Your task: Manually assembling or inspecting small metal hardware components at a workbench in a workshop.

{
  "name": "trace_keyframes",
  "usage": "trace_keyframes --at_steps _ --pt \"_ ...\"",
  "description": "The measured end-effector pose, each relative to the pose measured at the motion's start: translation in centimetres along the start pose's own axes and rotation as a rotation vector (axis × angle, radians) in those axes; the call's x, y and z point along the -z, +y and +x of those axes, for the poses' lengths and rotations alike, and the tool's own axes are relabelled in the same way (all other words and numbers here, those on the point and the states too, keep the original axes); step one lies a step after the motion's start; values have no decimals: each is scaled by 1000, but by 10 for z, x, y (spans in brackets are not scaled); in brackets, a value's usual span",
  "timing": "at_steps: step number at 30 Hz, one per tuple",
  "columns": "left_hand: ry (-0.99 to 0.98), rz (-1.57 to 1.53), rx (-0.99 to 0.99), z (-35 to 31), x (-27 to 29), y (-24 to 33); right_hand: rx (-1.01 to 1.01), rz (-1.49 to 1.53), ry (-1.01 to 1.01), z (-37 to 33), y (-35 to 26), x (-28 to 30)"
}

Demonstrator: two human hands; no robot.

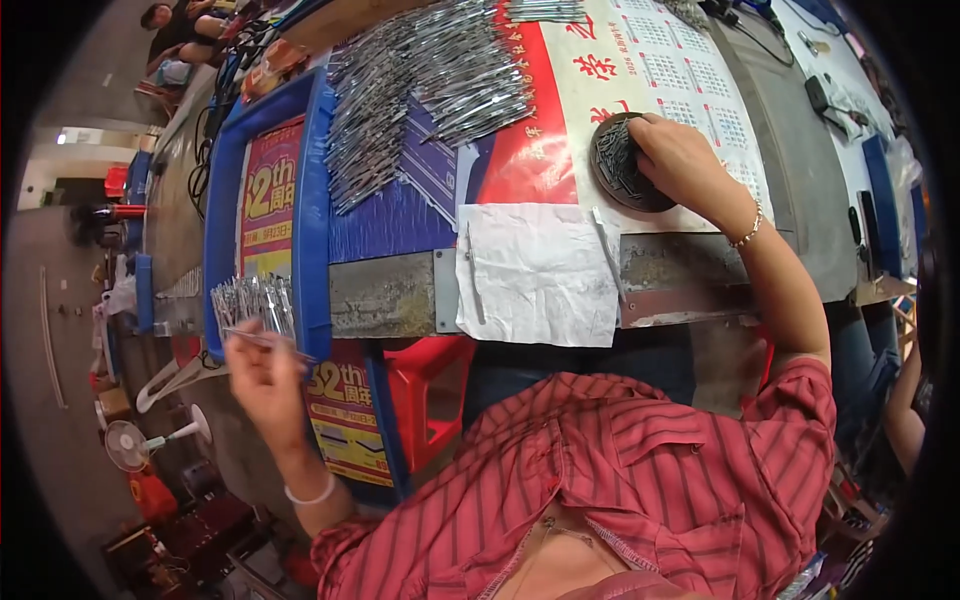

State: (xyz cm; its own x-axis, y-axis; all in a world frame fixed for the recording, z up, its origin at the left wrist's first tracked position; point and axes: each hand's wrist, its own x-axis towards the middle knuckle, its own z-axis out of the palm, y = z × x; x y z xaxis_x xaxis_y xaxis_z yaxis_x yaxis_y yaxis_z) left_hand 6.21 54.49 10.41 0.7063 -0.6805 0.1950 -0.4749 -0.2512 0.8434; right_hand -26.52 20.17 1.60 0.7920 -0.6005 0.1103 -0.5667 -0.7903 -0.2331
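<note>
My right hand (682, 165) reaches into a round dark dish (655, 203) of small grey metal pins (617, 165). Its fingers are bent together among the pins, and whatever they pinch is hidden. At the left, my left hand (265, 385) is closed on a slim metal strip, somewhat blurred, by the near end of a blue tray (316, 190). A bunch of shiny slim metal pieces (255, 300) lies in that end of the tray. On a creased white sheet (540, 270) at the table edge rest two thin metal pieces (474, 275), one along each side.
A wide heap of slim metal pieces (430, 75) covers the far middle of the table, beside a printed calendar sheet (690, 75). A red plastic stool (425, 385) stands under the edge. A white fan (130, 445) is on the left, and a person (180, 35) sits far left.
</note>
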Motion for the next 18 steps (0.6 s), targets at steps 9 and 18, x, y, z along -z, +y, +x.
trace_keyframes --at_steps 9,18 --pt "-684 -692 207 -59 -133 45 -98 224 135 -9 2 8" --pt "-907 -850 176 -66 -172 62 -253 934 227 -39 -26 29"
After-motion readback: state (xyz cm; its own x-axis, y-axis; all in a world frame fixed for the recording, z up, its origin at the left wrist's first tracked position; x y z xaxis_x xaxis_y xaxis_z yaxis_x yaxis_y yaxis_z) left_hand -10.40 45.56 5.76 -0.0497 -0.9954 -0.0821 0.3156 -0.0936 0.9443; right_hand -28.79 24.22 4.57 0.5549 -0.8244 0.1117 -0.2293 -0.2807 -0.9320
